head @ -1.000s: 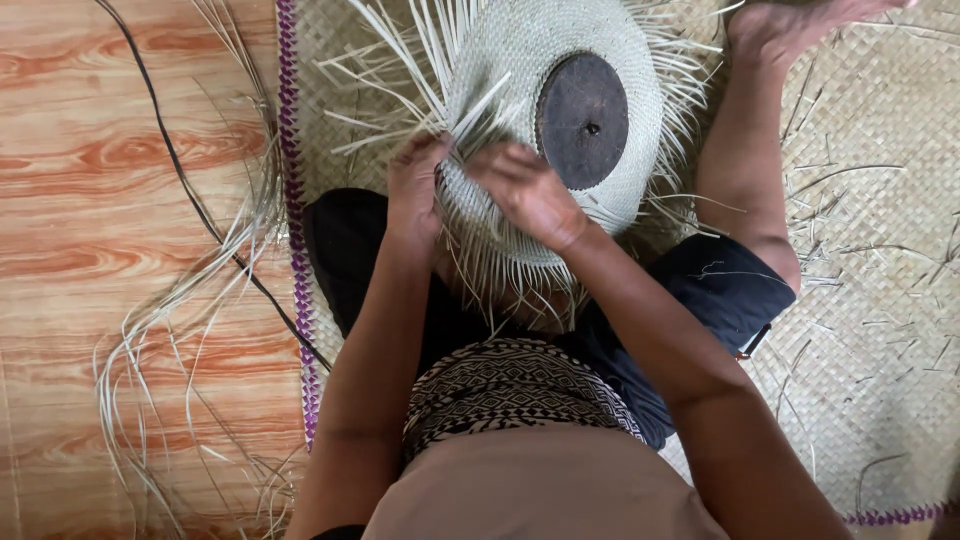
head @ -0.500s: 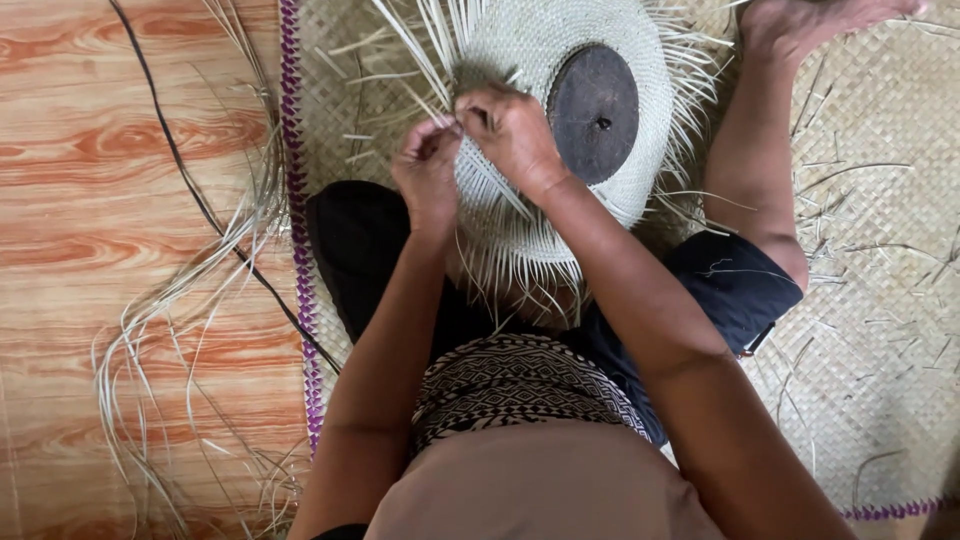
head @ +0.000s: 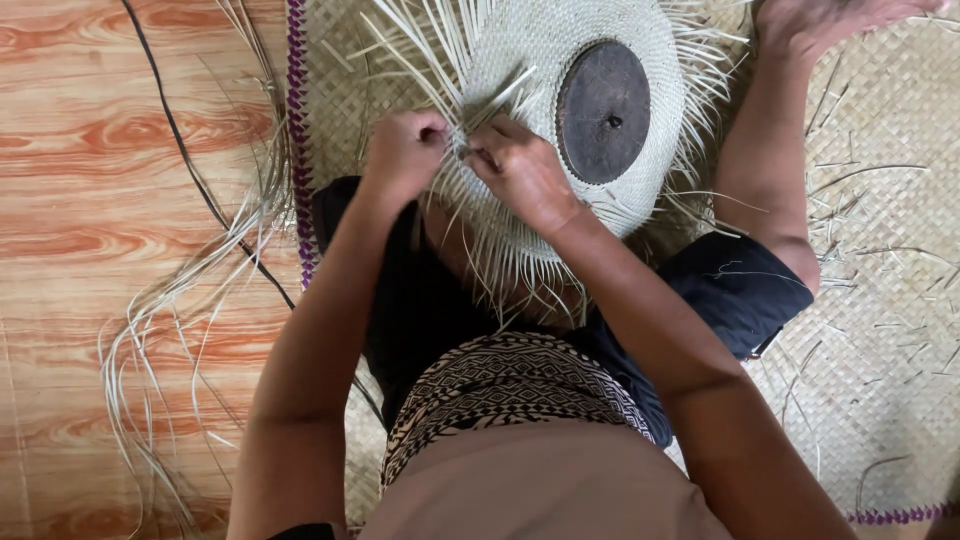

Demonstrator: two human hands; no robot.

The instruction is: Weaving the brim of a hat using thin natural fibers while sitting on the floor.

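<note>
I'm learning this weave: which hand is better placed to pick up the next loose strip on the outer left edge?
Left, probably. The left hand sits at the woven disc's left edge; the right hand lies further in.

I see a tan woven floor mat (head: 880,330) with purple edging, a thin black cable (head: 190,165) crossing orange wood-grain flooring (head: 90,200), and loose pale straw strands (head: 170,330).

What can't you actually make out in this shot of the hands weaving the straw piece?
Head view only:
- Fingertips of the left hand and right hand: curled under, so the strips they pinch are hidden.
- Woven straw piece: top cut off by the frame edge; near rim covered by the hands.
- Dark round disc: material unclear.
- Foot: toes cut off.
</note>
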